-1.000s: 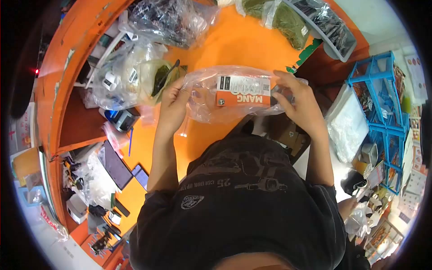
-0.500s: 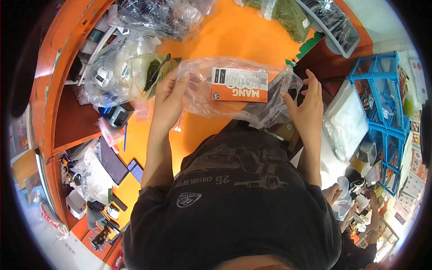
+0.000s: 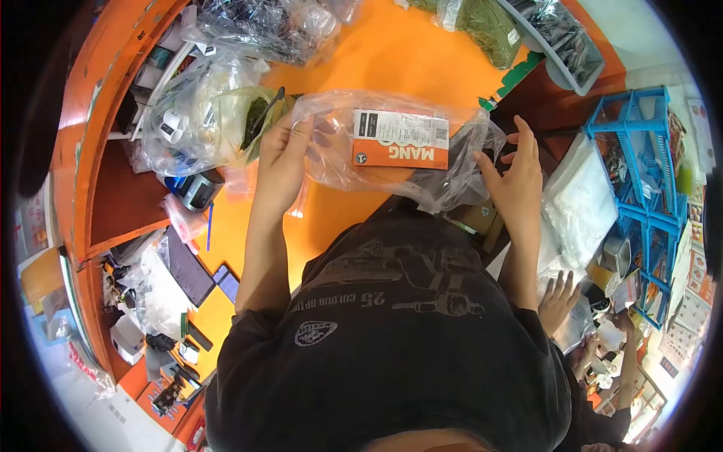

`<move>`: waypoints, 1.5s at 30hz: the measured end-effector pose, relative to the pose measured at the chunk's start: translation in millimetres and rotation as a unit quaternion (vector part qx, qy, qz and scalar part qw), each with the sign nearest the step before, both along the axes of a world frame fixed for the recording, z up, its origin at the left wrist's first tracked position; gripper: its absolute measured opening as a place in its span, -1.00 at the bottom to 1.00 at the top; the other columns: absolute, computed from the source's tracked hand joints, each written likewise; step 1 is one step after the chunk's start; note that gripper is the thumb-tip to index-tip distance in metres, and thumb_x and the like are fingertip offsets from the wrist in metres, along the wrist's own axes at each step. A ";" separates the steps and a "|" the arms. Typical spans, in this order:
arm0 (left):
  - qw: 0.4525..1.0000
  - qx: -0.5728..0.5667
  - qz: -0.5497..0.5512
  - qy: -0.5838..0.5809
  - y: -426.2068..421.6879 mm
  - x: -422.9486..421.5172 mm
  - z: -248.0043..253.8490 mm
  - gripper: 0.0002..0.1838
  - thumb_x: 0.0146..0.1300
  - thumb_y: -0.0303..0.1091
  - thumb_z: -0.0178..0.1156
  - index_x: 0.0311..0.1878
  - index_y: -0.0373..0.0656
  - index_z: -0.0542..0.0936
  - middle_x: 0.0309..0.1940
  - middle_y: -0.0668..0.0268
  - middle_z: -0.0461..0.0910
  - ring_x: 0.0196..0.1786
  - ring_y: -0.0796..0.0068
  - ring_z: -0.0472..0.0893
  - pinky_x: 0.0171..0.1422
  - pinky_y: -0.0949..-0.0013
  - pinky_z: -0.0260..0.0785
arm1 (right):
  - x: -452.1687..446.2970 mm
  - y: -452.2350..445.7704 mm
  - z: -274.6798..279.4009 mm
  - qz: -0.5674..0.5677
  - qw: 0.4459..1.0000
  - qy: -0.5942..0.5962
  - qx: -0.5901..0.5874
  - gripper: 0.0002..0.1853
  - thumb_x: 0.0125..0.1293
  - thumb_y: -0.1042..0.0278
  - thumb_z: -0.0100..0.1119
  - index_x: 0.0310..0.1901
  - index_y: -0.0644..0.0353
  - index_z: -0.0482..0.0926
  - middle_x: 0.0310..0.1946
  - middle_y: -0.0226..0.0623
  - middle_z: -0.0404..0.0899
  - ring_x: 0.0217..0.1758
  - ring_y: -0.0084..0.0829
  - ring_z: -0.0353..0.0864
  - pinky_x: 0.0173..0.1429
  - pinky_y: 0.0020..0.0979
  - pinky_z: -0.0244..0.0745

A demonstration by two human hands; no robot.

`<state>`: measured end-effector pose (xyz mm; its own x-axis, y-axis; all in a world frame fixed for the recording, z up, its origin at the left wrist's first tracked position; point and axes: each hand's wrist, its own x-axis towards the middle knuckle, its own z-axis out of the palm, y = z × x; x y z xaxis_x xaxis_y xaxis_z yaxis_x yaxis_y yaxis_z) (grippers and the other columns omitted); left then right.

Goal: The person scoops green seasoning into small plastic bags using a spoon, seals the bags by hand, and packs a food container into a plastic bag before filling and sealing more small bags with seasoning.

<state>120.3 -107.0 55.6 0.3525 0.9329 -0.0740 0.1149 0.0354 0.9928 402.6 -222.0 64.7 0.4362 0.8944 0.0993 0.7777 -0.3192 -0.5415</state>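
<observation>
A clear plastic bag (image 3: 339, 162) is stretched between my hands above the orange table (image 3: 376, 60). An orange packet (image 3: 376, 153) with a white label and upside-down lettering lies within the bag's outline. My left hand (image 3: 282, 162) pinches the bag's left end between thumb and fingers. At the bag's right end, my right hand (image 3: 512, 166) is open with its fingers apart, close beside the crumpled plastic.
Plastic bags of goods (image 3: 177, 124) lie at the left by an orange shelf. A grey tray (image 3: 584, 71) and blue racks (image 3: 629, 151) stand at the right. A phone (image 3: 226, 281) lies lower left. A co-worker's hand (image 3: 557, 301) is lower right.
My right hand has let go of the packet end and opened, moving slightly right. The packet and bag have shifted a little left. A co-worker's hand has appeared more fully at lower right.
</observation>
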 end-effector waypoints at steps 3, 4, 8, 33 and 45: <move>1.000 -0.008 0.005 0.000 0.0 0.9 0.9 -0.66 0.47 -0.19 -0.06 -0.01 -0.22 0.59 -0.27 0.35 0.63 -0.27 0.60 0.53 -0.24 0.51 0.32 | 0.3 0.1 -0.5 0.001 1.000 0.001 -0.003 -0.20 0.04 0.26 0.42 0.28 0.32 0.23 -0.05 0.00 0.47 -0.29 -0.17 0.58 -0.19 -0.25 0.51; 1.000 -0.006 0.006 0.002 0.4 1.1 0.7 -0.66 0.47 -0.18 -0.06 -0.01 -0.22 0.59 -0.27 0.35 0.63 -0.27 0.60 0.53 -0.24 0.51 0.32 | 0.3 0.2 -0.7 0.001 1.000 0.003 -0.004 -0.20 0.04 0.26 0.42 0.28 0.31 0.24 -0.05 0.00 0.47 -0.28 -0.17 0.59 -0.18 -0.25 0.51; 1.000 -0.002 0.005 -0.003 0.6 0.2 -1.6 -0.65 0.47 -0.17 -0.06 -0.01 -0.22 0.59 -0.28 0.35 0.63 -0.27 0.60 0.53 -0.24 0.50 0.32 | 0.7 0.9 -1.4 0.003 1.000 0.011 -0.009 -0.21 0.04 0.26 0.41 0.28 0.30 0.24 -0.05 0.00 0.47 -0.25 -0.16 0.60 -0.17 -0.25 0.52; 0.990 0.033 0.136 0.023 22.1 3.6 11.3 -0.60 0.15 -0.60 0.21 0.09 -0.23 0.45 -0.38 0.43 0.53 -0.32 0.70 0.51 -0.17 0.64 0.37 | 295.2 184.9 -65.8 -0.211 0.971 -0.015 0.110 -0.70 0.13 0.13 0.22 -0.32 0.23 0.69 -0.37 -0.06 0.68 -0.23 -0.05 0.67 -0.07 -0.20 0.51; 0.992 0.036 0.107 0.051 28.6 16.5 22.4 -0.52 0.08 -0.73 0.12 0.12 -0.27 0.44 -0.40 0.41 0.58 -0.33 0.64 0.56 -0.20 0.51 0.45 | 367.0 354.5 -168.6 -0.410 0.910 0.041 0.041 -0.61 0.15 0.08 0.11 -0.22 0.24 0.71 -0.21 0.03 0.67 -0.08 -0.01 0.65 0.08 -0.20 0.51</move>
<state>136.7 -78.4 78.1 0.1390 0.9898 -0.0304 0.2128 0.0001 0.9771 769.6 132.5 -103.9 0.9630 0.2548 0.0880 0.2511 -0.7296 -0.6361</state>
